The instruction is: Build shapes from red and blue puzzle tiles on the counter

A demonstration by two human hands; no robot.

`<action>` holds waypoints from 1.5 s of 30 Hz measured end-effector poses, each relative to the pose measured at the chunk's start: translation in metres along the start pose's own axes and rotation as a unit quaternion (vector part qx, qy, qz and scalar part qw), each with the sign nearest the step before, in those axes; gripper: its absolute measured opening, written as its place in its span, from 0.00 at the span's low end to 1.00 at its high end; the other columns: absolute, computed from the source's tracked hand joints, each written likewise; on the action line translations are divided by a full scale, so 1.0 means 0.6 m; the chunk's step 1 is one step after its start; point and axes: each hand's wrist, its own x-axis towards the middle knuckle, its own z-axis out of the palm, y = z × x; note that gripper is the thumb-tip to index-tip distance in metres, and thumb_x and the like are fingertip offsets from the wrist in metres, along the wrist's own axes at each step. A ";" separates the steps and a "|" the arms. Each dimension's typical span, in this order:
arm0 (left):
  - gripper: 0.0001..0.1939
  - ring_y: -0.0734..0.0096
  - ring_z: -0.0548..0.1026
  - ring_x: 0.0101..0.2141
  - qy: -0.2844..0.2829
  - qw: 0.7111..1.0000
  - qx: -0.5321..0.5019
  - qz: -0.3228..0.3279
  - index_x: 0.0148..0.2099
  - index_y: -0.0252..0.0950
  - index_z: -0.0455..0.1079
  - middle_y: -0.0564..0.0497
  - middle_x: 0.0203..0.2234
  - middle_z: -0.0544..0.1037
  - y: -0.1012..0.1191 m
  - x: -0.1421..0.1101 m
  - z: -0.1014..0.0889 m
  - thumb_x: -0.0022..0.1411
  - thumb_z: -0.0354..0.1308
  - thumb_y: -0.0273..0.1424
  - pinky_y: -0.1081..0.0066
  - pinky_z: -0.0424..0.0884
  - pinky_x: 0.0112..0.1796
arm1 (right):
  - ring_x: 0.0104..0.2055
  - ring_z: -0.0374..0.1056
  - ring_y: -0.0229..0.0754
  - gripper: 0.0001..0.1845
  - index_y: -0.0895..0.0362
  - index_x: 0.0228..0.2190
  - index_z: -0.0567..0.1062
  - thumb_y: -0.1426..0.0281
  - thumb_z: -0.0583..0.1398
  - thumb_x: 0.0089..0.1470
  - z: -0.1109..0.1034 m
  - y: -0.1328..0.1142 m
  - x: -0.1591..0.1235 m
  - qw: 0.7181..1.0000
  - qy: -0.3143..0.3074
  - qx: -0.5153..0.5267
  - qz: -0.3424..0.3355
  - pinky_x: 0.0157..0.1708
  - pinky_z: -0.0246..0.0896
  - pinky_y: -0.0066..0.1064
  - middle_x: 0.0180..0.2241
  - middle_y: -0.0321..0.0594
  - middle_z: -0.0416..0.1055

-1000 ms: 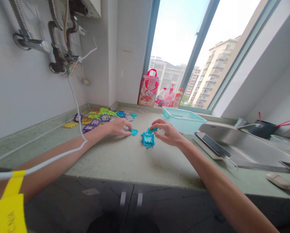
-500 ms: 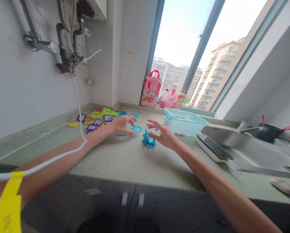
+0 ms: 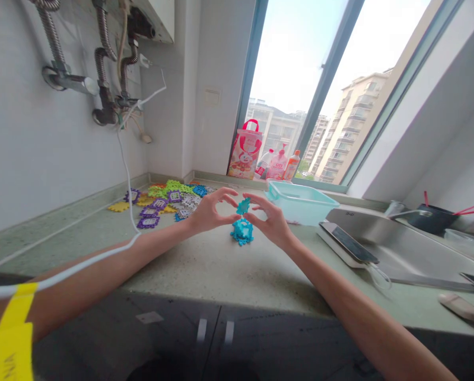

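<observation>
A small turquoise interlocking tile [image 3: 243, 206] with notched edges is held up between my two hands. My left hand [image 3: 212, 210] is closed at its left side, thumb below and fingers above. From the other side, my right hand [image 3: 270, 218] pinches the same tile with thumb and fingers. Just beneath it, a turquoise block built of similar tiles [image 3: 243, 233] rests on the counter. Whether the held tile touches the block, I cannot tell.
Purple tiles [image 3: 148, 222], green tiles [image 3: 173, 187] and grey tiles [image 3: 190, 202] lie heaped at the left. A pale turquoise tub [image 3: 304, 206] stands right of my hands, before a phone [image 3: 350, 242] and the sink [image 3: 403, 254]. A white cable [image 3: 129, 182] hangs across my left arm.
A turquoise tile that lay flat on the counter beside my left hand is now raised above the block. My left hand has moved right, and both hands have closed on that tile.
</observation>
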 end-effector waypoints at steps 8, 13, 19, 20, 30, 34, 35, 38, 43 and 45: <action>0.41 0.52 0.78 0.51 -0.083 0.995 0.058 -0.011 0.58 0.39 0.71 0.43 0.49 0.79 -0.054 -0.015 0.013 0.47 0.78 0.50 0.55 0.70 0.54 | 0.52 0.77 0.50 0.31 0.50 0.59 0.74 0.63 0.70 0.55 -0.010 0.029 -0.007 0.994 -0.054 -0.089 0.018 0.56 0.68 0.46 0.49 0.43 0.81; 0.29 0.50 0.77 0.52 -0.133 0.987 0.079 -0.043 0.48 0.39 0.77 0.44 0.48 0.80 -0.074 -0.022 0.021 0.49 0.76 0.50 0.54 0.68 0.57 | 0.51 0.77 0.51 0.25 0.50 0.53 0.78 0.61 0.71 0.55 -0.017 0.047 -0.014 0.983 -0.112 -0.142 0.028 0.56 0.69 0.46 0.48 0.44 0.81; 0.22 0.55 0.77 0.51 -0.128 0.990 0.044 -0.033 0.48 0.40 0.78 0.46 0.47 0.82 -0.066 -0.019 0.019 0.56 0.73 0.46 0.58 0.69 0.56 | 0.52 0.78 0.51 0.26 0.48 0.53 0.74 0.60 0.72 0.55 -0.011 0.053 -0.017 0.987 -0.120 -0.085 0.059 0.54 0.70 0.45 0.49 0.41 0.82; 0.22 0.55 0.78 0.51 -0.129 0.990 0.041 -0.037 0.48 0.40 0.79 0.46 0.47 0.82 -0.066 -0.019 0.020 0.56 0.73 0.46 0.58 0.69 0.55 | 0.52 0.79 0.51 0.25 0.48 0.51 0.75 0.59 0.72 0.55 -0.010 0.054 -0.017 0.987 -0.119 -0.083 0.063 0.54 0.70 0.44 0.48 0.41 0.82; 0.25 0.55 0.75 0.56 -0.137 0.985 0.089 -0.046 0.56 0.40 0.78 0.45 0.53 0.80 -0.085 0.002 -0.032 0.66 0.62 0.51 0.57 0.67 0.59 | 0.55 0.74 0.51 0.11 0.51 0.40 0.80 0.57 0.63 0.65 -0.023 0.062 -0.018 0.985 -0.105 -0.135 0.035 0.58 0.66 0.49 0.54 0.45 0.79; 0.15 0.60 0.78 0.40 -0.199 0.958 0.205 -0.018 0.42 0.40 0.82 0.48 0.36 0.83 -0.120 0.016 -0.114 0.68 0.61 0.44 0.63 0.71 0.48 | 0.52 0.76 0.50 0.14 0.51 0.43 0.81 0.57 0.59 0.68 -0.031 0.073 -0.019 0.987 -0.081 -0.134 0.036 0.56 0.68 0.46 0.50 0.45 0.81; 0.12 0.63 0.78 0.36 -0.229 0.951 0.209 -0.018 0.38 0.41 0.82 0.49 0.32 0.83 -0.127 0.016 -0.131 0.65 0.64 0.43 0.65 0.72 0.44 | 0.51 0.76 0.50 0.14 0.51 0.43 0.81 0.57 0.59 0.68 -0.032 0.076 -0.019 0.987 -0.080 -0.134 0.037 0.55 0.68 0.46 0.49 0.45 0.81; 0.10 0.68 0.75 0.27 -0.302 0.935 0.186 -0.022 0.31 0.44 0.82 0.52 0.25 0.80 -0.136 0.014 -0.155 0.55 0.72 0.43 0.70 0.71 0.34 | 0.50 0.77 0.50 0.16 0.51 0.44 0.82 0.56 0.59 0.68 -0.035 0.081 -0.019 0.987 -0.080 -0.134 0.039 0.54 0.70 0.45 0.48 0.44 0.81; 0.14 0.66 0.80 0.33 -0.326 0.940 0.099 -0.002 0.39 0.50 0.86 0.51 0.36 0.84 -0.103 0.007 -0.114 0.50 0.76 0.45 0.70 0.72 0.37 | 0.51 0.76 0.49 0.16 0.51 0.45 0.82 0.57 0.59 0.69 -0.039 0.081 -0.018 0.988 -0.074 -0.133 0.026 0.54 0.69 0.45 0.47 0.44 0.81; 0.14 0.64 0.82 0.39 -0.330 0.942 0.060 -0.001 0.44 0.51 0.85 0.50 0.41 0.85 -0.090 0.003 -0.090 0.54 0.74 0.43 0.70 0.73 0.42 | 0.51 0.76 0.49 0.15 0.51 0.45 0.82 0.57 0.59 0.69 -0.039 0.080 -0.017 0.988 -0.074 -0.133 0.024 0.55 0.69 0.45 0.47 0.44 0.81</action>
